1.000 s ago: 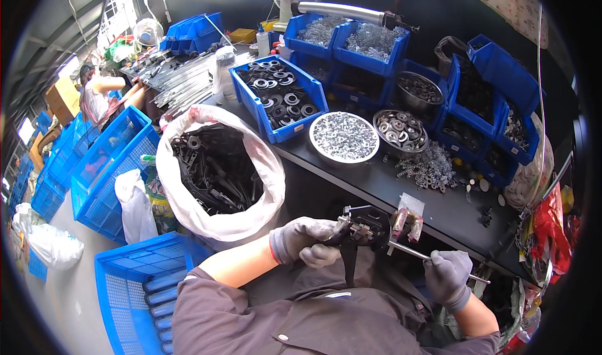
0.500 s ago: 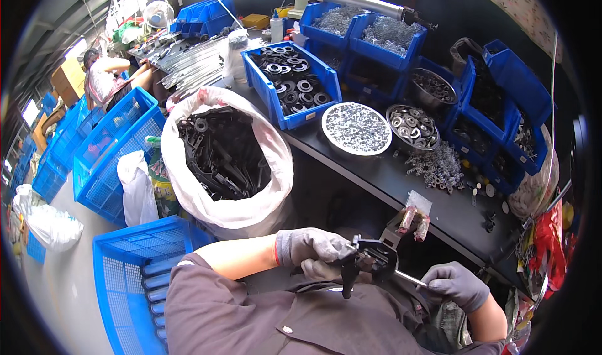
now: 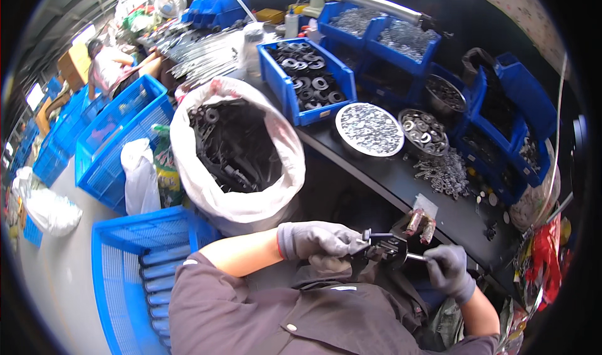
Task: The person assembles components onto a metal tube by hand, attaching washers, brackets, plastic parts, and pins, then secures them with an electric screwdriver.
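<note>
Both my hands wear grey gloves. In front of my chest, my left hand (image 3: 320, 241) is closed around one end of a black bracket-like metal part (image 3: 385, 248). A thin silver rod (image 3: 415, 256) runs from the right side of that part to my right hand (image 3: 450, 271), whose fingers are curled on its outer end. How far the rod goes into the black part is hidden. Just beyond the part, at the bench edge, is a small fixture with two tape-wrapped handles (image 3: 420, 223).
A white sack (image 3: 188, 148) of black parts stands at the bench's left end. On the bench (image 3: 370, 170) are a bowl of small metal pieces (image 3: 369, 129), a bowl of washers (image 3: 423, 131) and blue bins (image 3: 351, 95). A blue crate (image 3: 116, 280) is at my left; another person (image 3: 110, 67) sits far left.
My right hand has risen and come closer to the black part, so less of the rod shows between them. The black part has turned in my left hand. The whole view has shifted slightly.
</note>
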The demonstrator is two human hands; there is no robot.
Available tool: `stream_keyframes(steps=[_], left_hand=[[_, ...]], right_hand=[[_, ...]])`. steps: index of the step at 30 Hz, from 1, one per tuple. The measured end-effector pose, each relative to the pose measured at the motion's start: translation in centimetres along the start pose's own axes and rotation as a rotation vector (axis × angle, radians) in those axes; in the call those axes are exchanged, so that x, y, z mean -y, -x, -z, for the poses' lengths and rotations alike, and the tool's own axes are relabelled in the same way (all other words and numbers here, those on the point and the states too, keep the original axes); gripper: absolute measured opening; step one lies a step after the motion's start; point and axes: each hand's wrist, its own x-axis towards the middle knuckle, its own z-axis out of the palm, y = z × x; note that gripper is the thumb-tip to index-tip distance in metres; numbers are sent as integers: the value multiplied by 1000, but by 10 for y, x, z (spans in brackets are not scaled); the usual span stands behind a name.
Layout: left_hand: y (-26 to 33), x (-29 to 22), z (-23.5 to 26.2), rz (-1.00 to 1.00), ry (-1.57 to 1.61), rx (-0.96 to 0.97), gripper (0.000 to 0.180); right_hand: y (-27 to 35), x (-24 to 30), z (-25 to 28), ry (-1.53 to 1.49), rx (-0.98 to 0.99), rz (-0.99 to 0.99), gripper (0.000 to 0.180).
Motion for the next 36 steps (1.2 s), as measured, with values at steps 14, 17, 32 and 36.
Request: stream_keyframes(steps=[14,17,32,36], left_hand=[[-92,-3,-67,-367,-1962,-285,61],[-107,25,-47,-301,-2269,-364,54],[-116,51,-36,-284,-2273,-287,59],[-113,41,-13,-219,-2376,-372,57]], right_hand=[[-66,-11,51,-1319,-650,-666,44],[-81,7,65,-1382,-660,-872,33],[-69,-23,57,-2065,43,-246,48],[-67,11,50,-1476,-436,-432,50]])
